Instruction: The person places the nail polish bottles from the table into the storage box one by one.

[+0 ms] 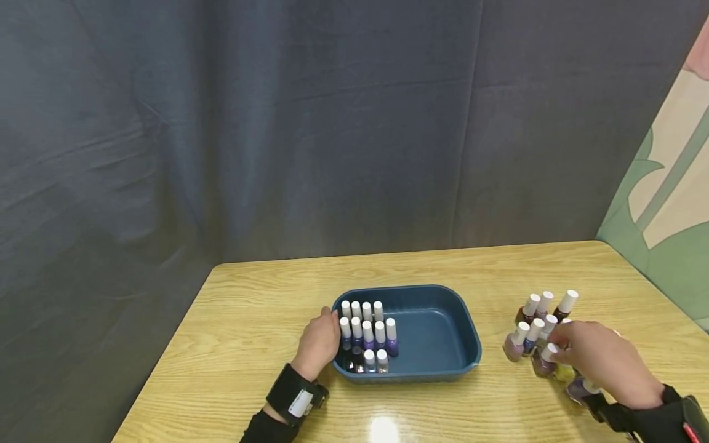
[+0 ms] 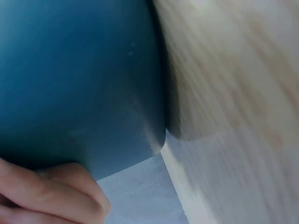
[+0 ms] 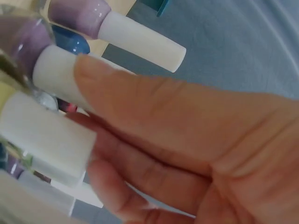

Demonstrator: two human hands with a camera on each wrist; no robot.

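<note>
My left hand [image 1: 318,341] grips the left rim of a blue plastic tray [image 1: 437,335]; its curled fingers [image 2: 51,191] show at the tray's wall in the left wrist view. Inside, nail polish bottles [image 1: 368,335] stand in rows along the tray's left side, mostly white-capped, in purple, dark and clear shades. Over a cluster of bottles on the right, my right hand [image 1: 609,360] pinches the white cap of a mauve nail polish bottle [image 3: 28,44] between thumb and fingers. A yellow bottle's white cap [image 3: 49,133] is close beside those fingers.
More white-capped bottles [image 1: 513,344] stand close together around the right hand, some partly hidden under it. Everything rests on a wooden table [image 1: 266,295]. A dark grey curtain [image 1: 343,135] hangs behind the table, and a green patterned cloth [image 1: 659,203] is at the right.
</note>
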